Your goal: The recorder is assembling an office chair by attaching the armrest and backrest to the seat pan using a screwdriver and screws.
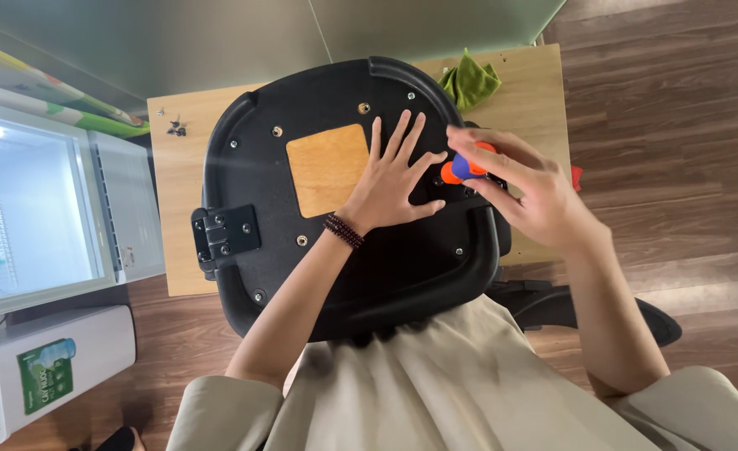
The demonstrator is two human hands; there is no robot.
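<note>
A black plastic chair seat (252, 159) lies upside down on a small wooden table (177, 250), with a square opening (329, 169) showing wood and several screws around it. My left hand (394, 171) rests flat on the seat's underside, fingers spread, a dark bead bracelet on the wrist. My right hand (527, 188) hovers over the seat's right edge and grips the orange and blue handle of a screwdriver (462, 167). The tool's tip is hidden by my fingers.
A green cloth (471, 79) lies at the table's far right. Loose screws (175, 127) sit at its far left corner. A black metal bracket (223, 234) is fixed to the seat's left side. A white appliance (43, 209) and a white box (51, 372) stand left.
</note>
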